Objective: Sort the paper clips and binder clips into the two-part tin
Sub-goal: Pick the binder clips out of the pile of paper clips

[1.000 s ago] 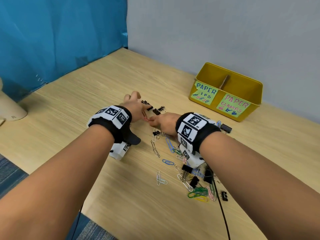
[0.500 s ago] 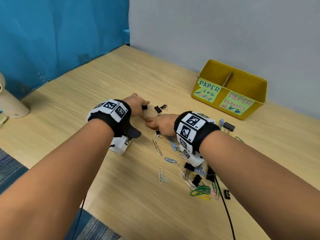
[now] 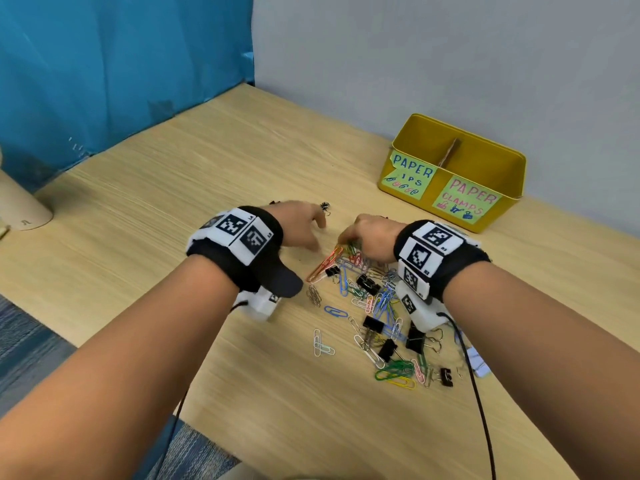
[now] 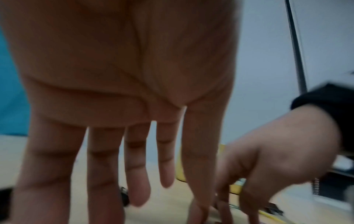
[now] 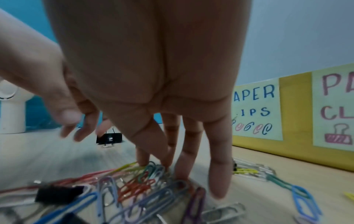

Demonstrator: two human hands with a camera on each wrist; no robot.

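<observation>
Paper clips and binder clips lay in a loose heap on the wooden table, and every place below is given from that heap. At its far right stood the yellow two-part tin, well apart from the clips, with a cardboard divider down its middle; a green label reading PAPER and IPS marked its left half, a pink one reading PAPER CLAMPS its right. What lay inside the tin could not be seen.

Over the far edge of the heap hung the right hand, palm down, its fingers pointing down into the coloured clips, the tips of at least two touching them; whether any clip was pinched could not be told. Just left of the heap's far end the left hand hovered with fingers straight and spread, holding nothing.

Beyond the left hand, apart from the heap, sat one black binder clip by itself. At the heap's near left lay an orange paper clip, and nearer still a blue one and a pale pair.
</observation>
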